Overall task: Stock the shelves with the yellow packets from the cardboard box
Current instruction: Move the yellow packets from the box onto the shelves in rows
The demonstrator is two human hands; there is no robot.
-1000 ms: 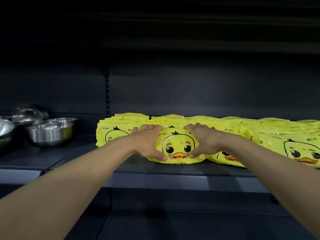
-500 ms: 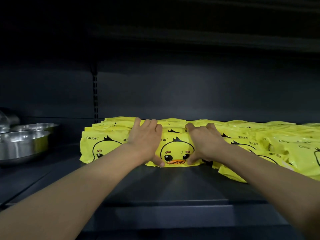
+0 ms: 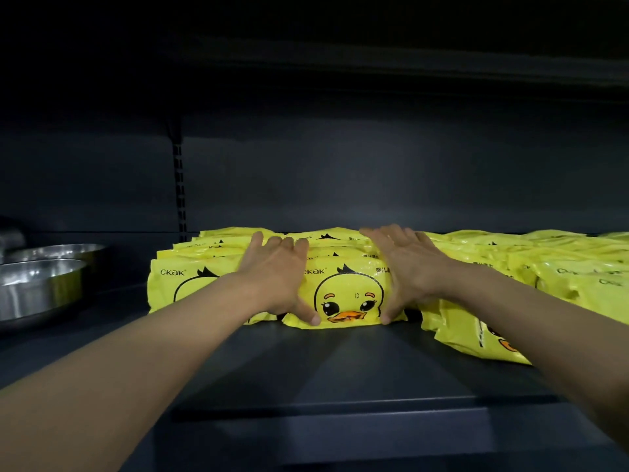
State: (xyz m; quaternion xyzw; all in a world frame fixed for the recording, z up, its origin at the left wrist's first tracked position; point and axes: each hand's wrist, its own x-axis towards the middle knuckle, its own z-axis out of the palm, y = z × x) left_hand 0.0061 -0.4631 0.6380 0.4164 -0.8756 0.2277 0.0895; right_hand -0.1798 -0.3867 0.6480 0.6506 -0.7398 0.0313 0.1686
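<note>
Yellow packets with a duck face stand in rows on the dark shelf (image 3: 306, 369). The front packet of the middle row (image 3: 347, 294) faces me. My left hand (image 3: 275, 277) presses on its left side, fingers straight over the top and thumb at the lower front edge. On its right side, my right hand (image 3: 408, 267) presses the same way. Another row of packets (image 3: 177, 284) stands just to the left. More packets (image 3: 578, 277) fill the shelf to the right, some leaning forward. The cardboard box is out of view.
Steel bowls (image 3: 37, 287) sit on the shelf at the far left. A slotted upright (image 3: 179, 185) runs up the dark back wall. Bare shelf lies in front of the packets. Another shelf hangs close above.
Both hands have pushed the middle packet back toward the rows, and their fingers have straightened out over its top. The view has moved closer to the shelf.
</note>
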